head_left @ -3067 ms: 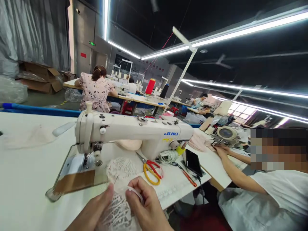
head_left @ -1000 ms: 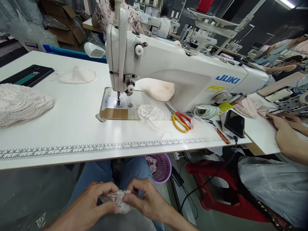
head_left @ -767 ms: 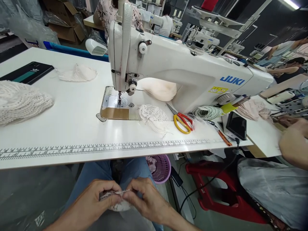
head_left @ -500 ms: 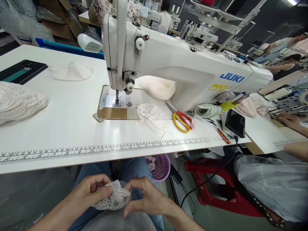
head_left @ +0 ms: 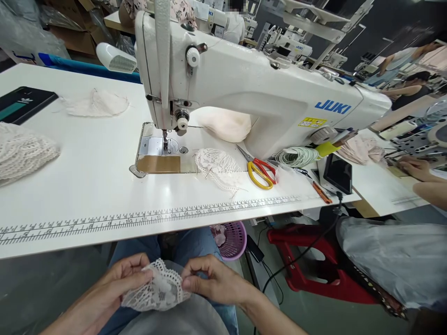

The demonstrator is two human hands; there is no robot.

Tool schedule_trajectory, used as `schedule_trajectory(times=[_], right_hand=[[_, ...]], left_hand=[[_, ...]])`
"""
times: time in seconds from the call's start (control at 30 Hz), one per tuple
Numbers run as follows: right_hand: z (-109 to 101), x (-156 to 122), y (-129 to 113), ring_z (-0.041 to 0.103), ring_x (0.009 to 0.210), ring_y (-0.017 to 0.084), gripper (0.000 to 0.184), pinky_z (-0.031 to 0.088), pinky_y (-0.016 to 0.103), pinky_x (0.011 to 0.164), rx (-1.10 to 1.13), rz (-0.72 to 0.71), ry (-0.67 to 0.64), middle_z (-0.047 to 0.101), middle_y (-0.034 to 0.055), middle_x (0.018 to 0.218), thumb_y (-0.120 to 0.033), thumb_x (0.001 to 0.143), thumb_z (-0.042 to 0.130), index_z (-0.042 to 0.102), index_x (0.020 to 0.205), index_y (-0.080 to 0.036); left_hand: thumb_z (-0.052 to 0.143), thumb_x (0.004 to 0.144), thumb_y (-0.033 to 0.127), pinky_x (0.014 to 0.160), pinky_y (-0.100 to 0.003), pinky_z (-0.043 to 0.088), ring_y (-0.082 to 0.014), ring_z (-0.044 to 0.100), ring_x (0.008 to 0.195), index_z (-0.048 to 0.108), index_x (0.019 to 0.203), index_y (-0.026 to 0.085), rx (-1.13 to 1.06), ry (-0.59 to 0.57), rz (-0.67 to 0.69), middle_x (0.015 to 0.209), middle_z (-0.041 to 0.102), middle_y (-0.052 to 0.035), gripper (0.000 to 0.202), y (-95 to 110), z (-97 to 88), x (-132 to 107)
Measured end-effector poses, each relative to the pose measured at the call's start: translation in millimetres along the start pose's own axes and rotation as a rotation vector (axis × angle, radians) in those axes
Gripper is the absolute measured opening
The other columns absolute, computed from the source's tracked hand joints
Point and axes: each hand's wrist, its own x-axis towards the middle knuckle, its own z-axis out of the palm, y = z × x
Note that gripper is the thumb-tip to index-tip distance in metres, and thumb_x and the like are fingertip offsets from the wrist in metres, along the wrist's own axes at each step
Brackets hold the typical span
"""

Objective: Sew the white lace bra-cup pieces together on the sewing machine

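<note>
Left hand: the left hand [head_left: 120,284] sits low over the lap, near edge of the scene, thumb and fingers pinched on the left edge of the lace piece [head_left: 155,291].
Lace piece: below the table [head_left: 87,186], spread between both hands above the knees; half a second ago it was more bunched, a second ago crumpled into a wad, so it has been opened out flat for checking or lining up, by my guess.
Long axis: runs left to right between the two grips, scalloped border facing up and far, toward the table edge.
Right hand: the right hand [head_left: 213,281] nips the right end of the lace between thumb and forefinger.
On the table: a lace stack [head_left: 21,151] far left, the sewing machine [head_left: 244,88] in the middle, another lace bit [head_left: 218,167] beside the scissors [head_left: 260,170].
Far right: a co-worker's hand [head_left: 414,167] at the next station.
</note>
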Motion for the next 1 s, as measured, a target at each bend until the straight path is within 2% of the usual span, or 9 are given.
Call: schedule_trajectory(times=[0.07,0.13,0.2,0.33,0.47,0.67,0.77,0.87,1.0], right_hand=[[2.1,0.7,-0.5,0.048,0.066,0.01,0.044,0.039,0.022,0.063,0.012,-0.001,-0.001,0.056,-0.0012,0.07,-0.057,0.075,0.066,0.065,0.08,-0.014],[6.2,2.6,0.5,0.046,0.066,0.01,0.047,0.038,0.021,0.061,0.011,0.005,0.042,0.056,-0.0022,0.07,-0.057,0.066,0.074,0.064,0.082,-0.015],[10.6,4.9,2.5,0.043,0.063,0.009,0.047,0.035,0.021,0.058,0.002,0.01,0.089,0.053,-0.0034,0.067,-0.056,0.062,0.077,0.064,0.079,-0.015],[13.9,7.3,5.4,0.037,0.058,0.008,0.043,0.029,0.021,0.053,-0.01,0.015,0.098,0.044,-0.0047,0.059,-0.055,0.071,0.071,0.062,0.071,-0.013],[12.0,7.3,5.9,0.036,0.059,0.008,0.04,0.028,0.02,0.053,-0.046,-0.002,0.094,0.044,-0.005,0.061,-0.051,0.072,0.072,0.062,0.075,-0.013],[12.1,5.8,7.1,0.035,0.056,0.008,0.043,0.027,0.021,0.052,-0.122,-0.058,0.112,0.041,-0.0053,0.057,-0.054,0.076,0.068,0.058,0.065,-0.013],[11.2,5.8,2.2,0.039,0.057,0.008,0.041,0.03,0.021,0.053,-0.142,-0.054,0.067,0.047,-0.004,0.06,-0.054,0.074,0.069,0.063,0.07,-0.013],[11.2,10.0,-7.2,0.046,0.064,0.01,0.038,0.036,0.021,0.058,-0.204,-0.092,0.093,0.055,-0.0021,0.069,-0.051,0.069,0.074,0.067,0.08,-0.015],[13.3,19.3,-18.7,0.047,0.059,0.009,0.024,0.036,0.02,0.056,-0.322,-0.111,0.078,0.053,-0.0024,0.064,-0.039,0.082,0.063,0.066,0.08,-0.015]], left_hand=[[0.073,0.076,0.046,0.063,-0.023,0.035,-0.0138,0.043,0.066,0.05,0.071,0.019,0.023,0.002,-0.001,0.068,0.049,0.0037,0.036,-0.1,1.6,0.3],[0.073,0.074,0.049,0.061,-0.023,0.034,-0.014,0.041,0.066,0.049,0.069,0.019,0.065,-0.007,-0.004,0.066,0.048,0.0039,0.039,0.8,4.5,0.4],[0.073,0.073,0.052,0.061,-0.023,0.032,-0.0139,0.039,0.065,0.048,0.067,0.019,0.101,-0.01,-0.003,0.065,0.046,0.0041,0.042,2.2,7.5,0.2],[0.07,0.076,0.053,0.062,-0.022,0.031,-0.0139,0.038,0.067,0.047,0.068,0.019,0.122,0.009,-0.002,0.066,0.043,0.0048,0.042,4.3,9.1,-0.2],[0.068,0.077,0.054,0.063,-0.023,0.032,-0.0143,0.039,0.068,0.05,0.071,0.019,0.167,0.005,0.016,0.068,0.044,0.0042,0.04,4.5,7.8,0.3],[0.07,0.073,0.056,0.062,-0.023,0.035,-0.0149,0.045,0.067,0.06,0.072,0.017,0.244,0.045,0.103,0.068,0.053,0.0016,0.04,3.6,8.4,3.8],[0.066,0.077,0.051,0.061,-0.024,0.037,-0.0155,0.048,0.066,0.065,0.072,0.016,0.398,0.013,0.206,0.068,0.057,0.0004,0.035,6.5,7.2,4.9],[0.061,0.08,0.04,0.06,-0.023,0.036,-0.0154,0.049,0.064,0.065,0.069,0.017,0.598,-0.007,0.28,0.064,0.057,0.0013,0.026,15.3,9.5,2.9],[0.058,0.08,0.034,0.061,-0.022,0.035,-0.016,0.051,0.067,0.064,0.067,0.018,0.776,0.033,0.316,0.066,0.057,0.002,0.022,30.6,15.0,-1.3]])
